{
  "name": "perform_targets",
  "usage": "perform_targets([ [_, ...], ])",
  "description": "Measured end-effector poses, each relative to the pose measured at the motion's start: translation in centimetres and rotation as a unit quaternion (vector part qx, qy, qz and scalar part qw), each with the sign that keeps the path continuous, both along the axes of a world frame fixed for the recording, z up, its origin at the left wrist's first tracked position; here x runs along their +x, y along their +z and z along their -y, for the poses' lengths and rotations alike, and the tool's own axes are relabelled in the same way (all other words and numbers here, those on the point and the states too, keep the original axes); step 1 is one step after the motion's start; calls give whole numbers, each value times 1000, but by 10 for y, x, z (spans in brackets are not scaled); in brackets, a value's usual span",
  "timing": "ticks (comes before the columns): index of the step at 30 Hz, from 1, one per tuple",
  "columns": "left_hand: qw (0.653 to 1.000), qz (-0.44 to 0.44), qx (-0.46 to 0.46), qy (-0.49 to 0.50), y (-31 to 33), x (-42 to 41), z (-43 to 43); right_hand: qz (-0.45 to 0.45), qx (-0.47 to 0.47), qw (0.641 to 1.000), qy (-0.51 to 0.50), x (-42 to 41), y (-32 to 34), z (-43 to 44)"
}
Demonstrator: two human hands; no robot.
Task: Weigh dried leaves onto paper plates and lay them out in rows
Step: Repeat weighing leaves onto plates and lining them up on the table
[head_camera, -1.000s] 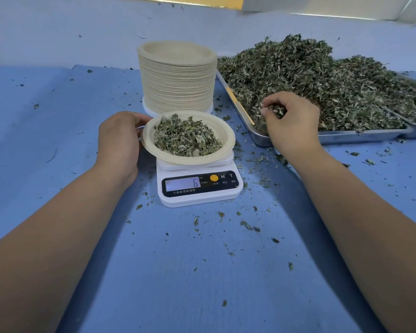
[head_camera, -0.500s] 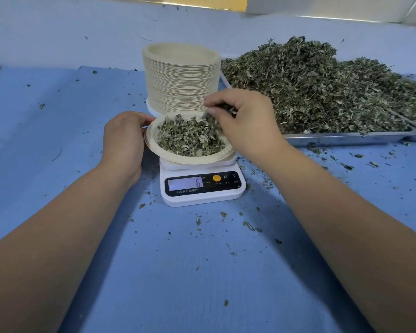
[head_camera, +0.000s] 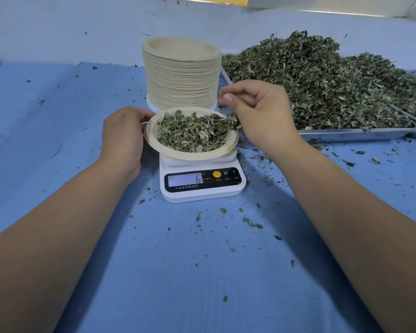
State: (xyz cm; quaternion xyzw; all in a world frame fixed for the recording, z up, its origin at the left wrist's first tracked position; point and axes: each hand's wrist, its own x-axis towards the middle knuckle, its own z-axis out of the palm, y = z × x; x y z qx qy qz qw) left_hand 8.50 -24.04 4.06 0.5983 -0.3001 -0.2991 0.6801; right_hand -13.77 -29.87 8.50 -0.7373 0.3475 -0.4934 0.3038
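Leaves point(head_camera: 195, 133) are lying in a paper plate point(head_camera: 190, 155) sitting on the white scale point(head_camera: 202, 192), which is showing 6. The left hand point(head_camera: 123, 138) is holding the plate's left rim. The right hand point(head_camera: 262, 116) is hanging over its right edge with fingers curled; I cannot tell if it is pinching leaves. A stack of plates point(head_camera: 181, 75) is standing behind, beside a tray point(head_camera: 346, 135) heaped with more leaves.

Scale point(head_camera: 203, 192) front panel: display point(head_camera: 185, 180) reads 6. At 3 o'clock from the display is an orange button point(head_camera: 217, 174), then the letters M and T. Small Chinese captions under buttons and display, too fine to read.
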Motion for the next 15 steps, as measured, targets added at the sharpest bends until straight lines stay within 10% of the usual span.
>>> perform_targets([
  [5, 1000, -5, -3, 0, -1, 1, 2, 55, -41, 992, -102, -22, 8, 19],
  [10, 1000, 0, 2, -2, -2, 2, 3, -212, -33, 943, -253, -69, -14, 45],
  [15, 1000, 0, 9, -3, -3, 2, 1, -225, -71, 948, -214, -54, -13, 35],
])
